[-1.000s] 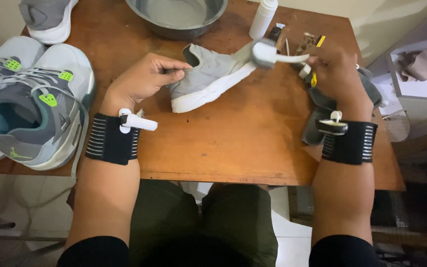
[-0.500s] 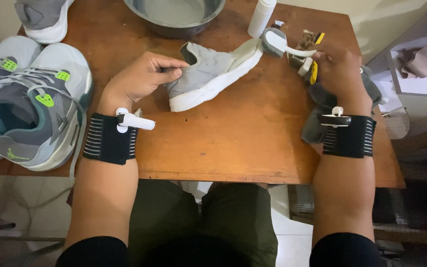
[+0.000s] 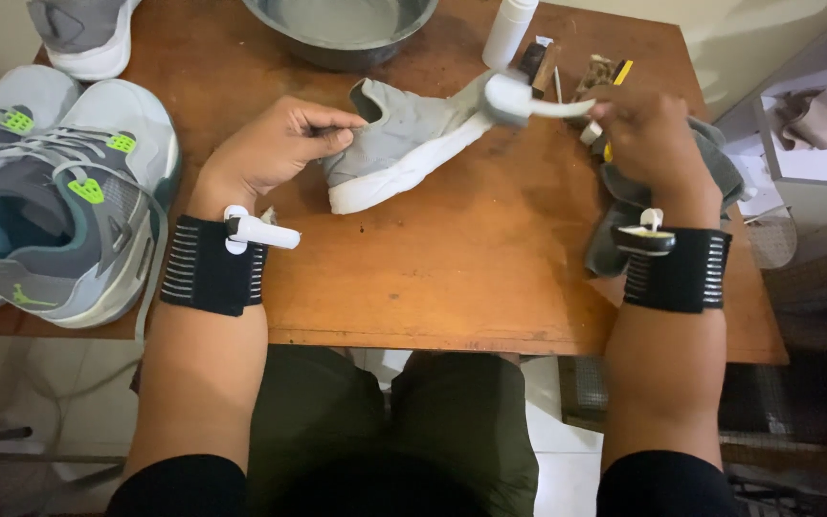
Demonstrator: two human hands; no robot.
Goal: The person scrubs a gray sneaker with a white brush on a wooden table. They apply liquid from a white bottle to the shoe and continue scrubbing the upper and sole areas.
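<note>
Head view, frame centre: the left hand point(image 3: 275, 144) pinches the grey shoe point(image 3: 404, 144) by its heel. At upper right the right hand point(image 3: 653, 134) is closed around a white brush point(image 3: 519, 99), whose head seems to touch the toe.

The top edge cuts off the metal basin point(image 3: 342, 33), the white bottle point(image 3: 509, 31) and a grey sneaker point(image 3: 83, 36); the left edge crops the grey-and-green sneakers point(image 3: 50, 201). The left hand point(image 3: 275, 148) hides the grey shoe's point(image 3: 404, 144) heel, while the brush head point(image 3: 507, 96) covers its toe. The right hand point(image 3: 651, 134) hides most of the brush handle. Small tools point(image 3: 567, 72) behind are too jumbled to identify.
</note>
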